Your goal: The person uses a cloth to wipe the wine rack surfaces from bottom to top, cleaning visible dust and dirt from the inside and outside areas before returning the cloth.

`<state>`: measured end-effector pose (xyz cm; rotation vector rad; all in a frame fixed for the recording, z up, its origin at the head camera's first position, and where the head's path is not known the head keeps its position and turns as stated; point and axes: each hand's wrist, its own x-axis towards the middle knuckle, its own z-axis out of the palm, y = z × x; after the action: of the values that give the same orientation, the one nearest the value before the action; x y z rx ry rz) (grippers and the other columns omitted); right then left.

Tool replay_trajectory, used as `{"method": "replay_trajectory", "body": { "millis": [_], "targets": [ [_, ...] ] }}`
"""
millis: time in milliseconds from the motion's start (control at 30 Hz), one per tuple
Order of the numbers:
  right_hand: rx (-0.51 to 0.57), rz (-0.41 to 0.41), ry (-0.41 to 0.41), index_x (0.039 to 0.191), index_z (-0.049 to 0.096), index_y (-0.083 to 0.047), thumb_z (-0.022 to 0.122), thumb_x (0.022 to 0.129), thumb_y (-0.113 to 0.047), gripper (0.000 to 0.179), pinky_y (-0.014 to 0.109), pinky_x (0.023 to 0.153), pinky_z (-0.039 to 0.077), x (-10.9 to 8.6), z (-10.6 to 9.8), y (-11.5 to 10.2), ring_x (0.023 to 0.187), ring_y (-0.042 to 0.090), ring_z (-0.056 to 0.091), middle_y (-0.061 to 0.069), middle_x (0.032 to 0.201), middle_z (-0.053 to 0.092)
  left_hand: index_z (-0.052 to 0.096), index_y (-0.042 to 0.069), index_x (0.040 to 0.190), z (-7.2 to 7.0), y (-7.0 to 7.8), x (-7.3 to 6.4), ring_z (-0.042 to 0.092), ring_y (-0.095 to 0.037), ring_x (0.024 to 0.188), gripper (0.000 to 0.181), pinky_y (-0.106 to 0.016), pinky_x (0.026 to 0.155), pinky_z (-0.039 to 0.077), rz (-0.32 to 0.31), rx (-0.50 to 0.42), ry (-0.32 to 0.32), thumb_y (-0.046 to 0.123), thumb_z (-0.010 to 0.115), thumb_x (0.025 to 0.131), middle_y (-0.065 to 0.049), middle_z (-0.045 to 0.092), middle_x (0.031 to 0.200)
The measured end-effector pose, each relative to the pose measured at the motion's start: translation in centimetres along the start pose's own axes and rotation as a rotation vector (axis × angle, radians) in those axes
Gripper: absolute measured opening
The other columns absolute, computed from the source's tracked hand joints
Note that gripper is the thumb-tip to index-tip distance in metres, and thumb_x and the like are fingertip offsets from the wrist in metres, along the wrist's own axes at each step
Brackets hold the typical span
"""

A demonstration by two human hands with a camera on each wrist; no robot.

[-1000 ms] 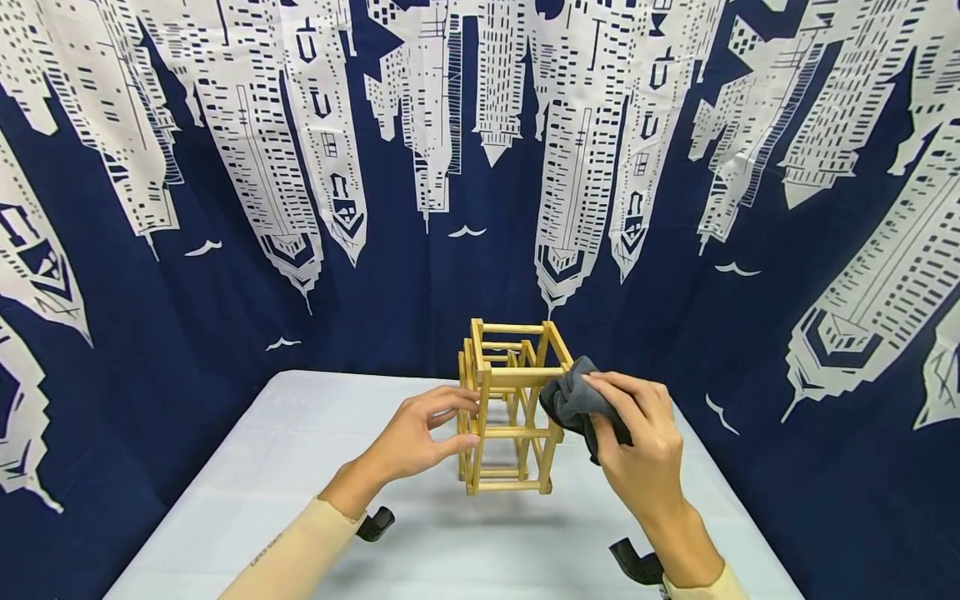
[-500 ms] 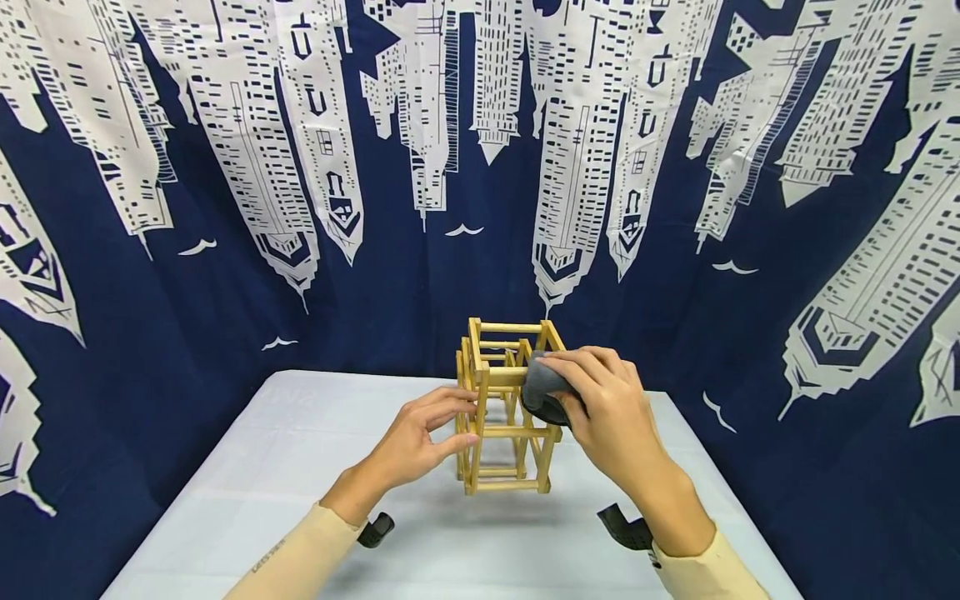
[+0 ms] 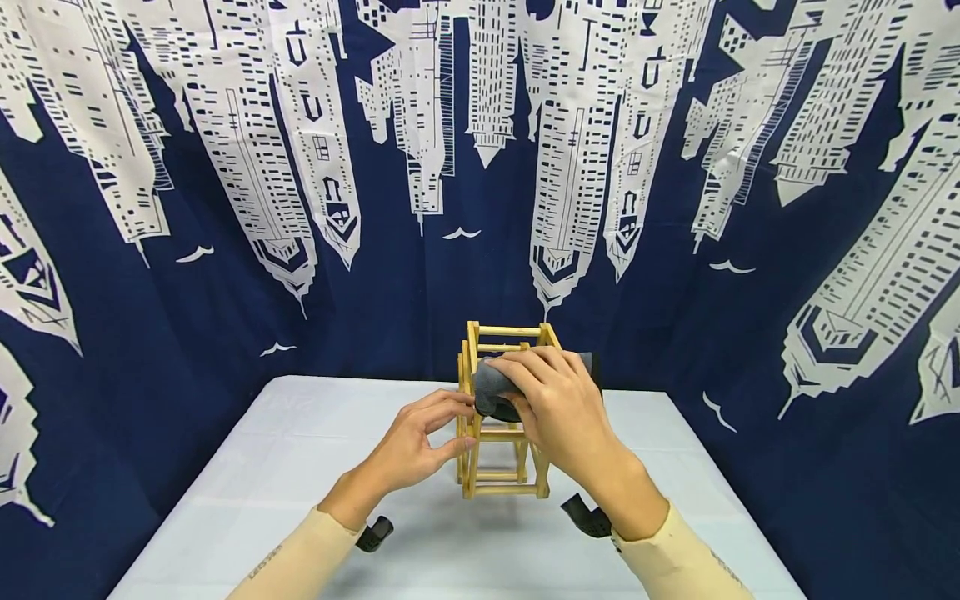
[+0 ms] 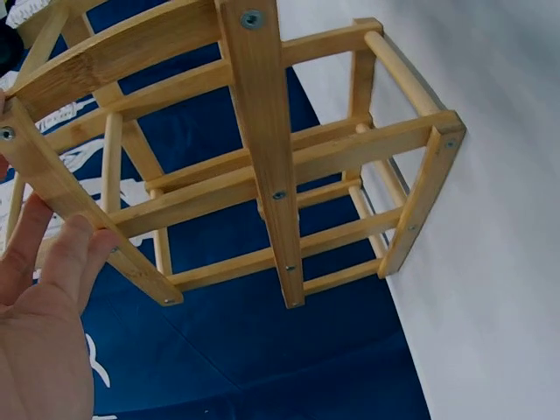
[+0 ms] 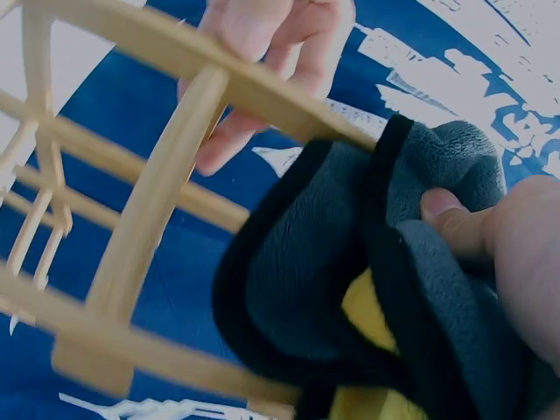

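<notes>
A grey cloth (image 5: pixel 297 254) with black edging is held bunched by the right hand (image 5: pixel 529 258), its thumb pressed into the folds. Patches of yellow are shown between and beneath the folds. One end of a pale wooden frame (image 5: pixel 162 188), whose rails and crossbars are slanted across the view, is partly covered by the cloth. A rail is gripped by the left hand (image 5: pixel 284 52) near the top. Blue fabric (image 5: pixel 188 276) printed with white shapes is seen behind.

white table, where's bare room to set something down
The white table is bare left of the left hand and right of the right hand, both out to the edges. Crowded: the middle, by the pale wooden frame and dark grey black-edged cloth.
</notes>
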<state>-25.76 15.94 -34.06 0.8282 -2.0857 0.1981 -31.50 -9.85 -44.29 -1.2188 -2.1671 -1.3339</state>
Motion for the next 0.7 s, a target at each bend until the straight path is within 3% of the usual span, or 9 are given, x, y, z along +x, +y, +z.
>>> {"method": "replay_trajectory", "body": {
  "millis": [167,367,500,700],
  "targets": [
    [-0.092,-0.028,-0.013,0.135,0.084,-0.017,0.101,0.088,-0.008,0.051,0.054,0.104,0.065,0.0,-0.6,1.1,0.122,0.032,0.078,0.004,0.129,0.086,0.083,0.017,0.127,-0.3,0.4,0.3,0.073,-0.035,0.147,0.022,-0.055,0.124,0.060,-0.018,0.024,0.007,0.014,0.089,0.106,-0.005,0.076,0.149],
    [-0.145,0.005,0.003,0.132,0.085,-0.015,0.101,0.086,-0.006,0.050,0.056,0.095,0.064,-1.4,-2.0,2.7,0.119,0.036,0.077,0.005,0.126,0.086,0.084,0.019,0.123,-0.3,0.8,0.3,0.074,-0.032,0.146,0.020,-0.056,0.124,0.061,-0.065,0.041,-0.008,0.019,0.091,0.105,-0.002,0.076,0.150],
    [-0.116,0.014,0.029,0.132,0.084,-0.012,0.100,0.085,0.001,0.052,0.053,0.086,0.063,-2.3,-2.7,3.3,0.118,0.037,0.075,0.007,0.128,0.085,0.084,0.020,0.122,-0.3,1.0,0.5,0.074,-0.031,0.145,0.019,-0.057,0.123,0.061,-0.071,0.058,-0.013,0.022,0.091,0.105,0.000,0.077,0.148],
    [-0.032,-0.004,0.107,0.132,0.083,-0.006,0.094,0.085,0.013,0.052,0.054,0.092,0.067,-3.2,-3.1,3.7,0.112,0.039,0.077,0.012,0.131,0.085,0.084,0.020,0.120,-0.2,1.1,0.2,0.075,-0.033,0.144,0.017,-0.058,0.122,0.062,-0.064,0.063,0.004,0.020,0.091,0.104,-0.001,0.078,0.147]
  ]
}}
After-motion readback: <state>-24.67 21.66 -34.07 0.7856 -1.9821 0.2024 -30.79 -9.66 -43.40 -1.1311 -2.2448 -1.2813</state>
